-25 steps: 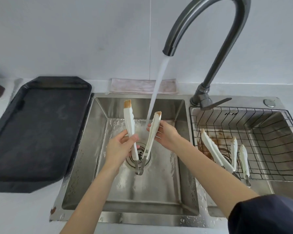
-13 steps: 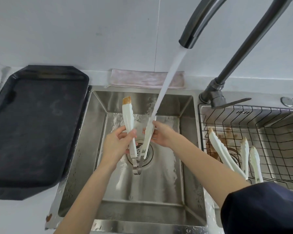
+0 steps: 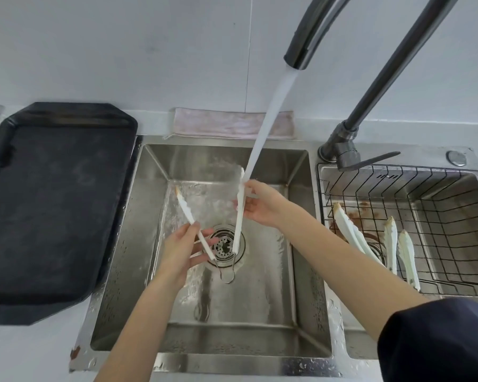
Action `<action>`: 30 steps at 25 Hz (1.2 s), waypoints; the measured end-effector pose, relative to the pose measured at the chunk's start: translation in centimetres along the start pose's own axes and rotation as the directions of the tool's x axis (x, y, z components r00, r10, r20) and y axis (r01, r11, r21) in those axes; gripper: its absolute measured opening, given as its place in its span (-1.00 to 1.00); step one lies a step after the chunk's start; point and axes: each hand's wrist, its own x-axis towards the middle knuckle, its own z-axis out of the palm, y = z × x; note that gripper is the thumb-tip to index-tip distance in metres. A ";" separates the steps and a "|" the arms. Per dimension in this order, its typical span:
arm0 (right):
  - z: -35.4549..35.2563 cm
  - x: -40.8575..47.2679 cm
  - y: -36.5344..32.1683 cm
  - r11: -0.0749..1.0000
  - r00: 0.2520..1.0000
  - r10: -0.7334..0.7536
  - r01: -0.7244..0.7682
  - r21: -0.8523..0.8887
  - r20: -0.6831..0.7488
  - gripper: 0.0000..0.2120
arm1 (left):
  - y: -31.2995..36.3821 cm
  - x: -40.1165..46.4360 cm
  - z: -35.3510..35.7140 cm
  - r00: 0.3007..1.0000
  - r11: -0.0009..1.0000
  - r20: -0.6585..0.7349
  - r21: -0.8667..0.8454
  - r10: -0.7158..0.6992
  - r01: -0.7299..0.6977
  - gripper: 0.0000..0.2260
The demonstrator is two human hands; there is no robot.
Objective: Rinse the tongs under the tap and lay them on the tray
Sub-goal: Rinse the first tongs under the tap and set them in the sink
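The left hand [image 3: 181, 250] and right hand [image 3: 260, 206] each pinch 1 arm of the white tongs [image 3: 239, 216] with their fingers, over the wet steel sink [image 3: 138, 216], under tap [image 3: 309, 31] water. A black tray [image 3: 53, 205] sits on the white tabletop [image 3: 25, 351].

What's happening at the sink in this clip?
A person is rinsing a pair of white tongs over the sink, holding one arm in each hand. The right hand keeps one arm under the water stream from the tap; the left hand holds the other arm, whose tip looks brownish, out to the side. The black tray on the left holds no tongs yet. More white tongs lie in the wire basket on the right.
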 end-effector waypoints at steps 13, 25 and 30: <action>-3.2 -3.3 1.4 0.874 0.902 -0.416 0.361 -0.324 -0.118 -0.70 | -1.2 1.3 7.0 0.946 0.962 0.223 -0.089 -0.234 0.259 -0.69; -4.5 -1.8 1.7 0.856 0.915 -0.374 0.277 -0.437 -0.151 -0.81 | -1.6 1.7 6.2 0.913 0.919 0.278 -0.176 -0.298 0.354 -0.90; -5.4 0.3 3.5 0.970 0.944 -0.157 0.093 -0.225 -0.289 -0.64 | 0.3 2.2 5.9 0.955 0.966 0.236 -0.143 -0.178 0.215 -0.91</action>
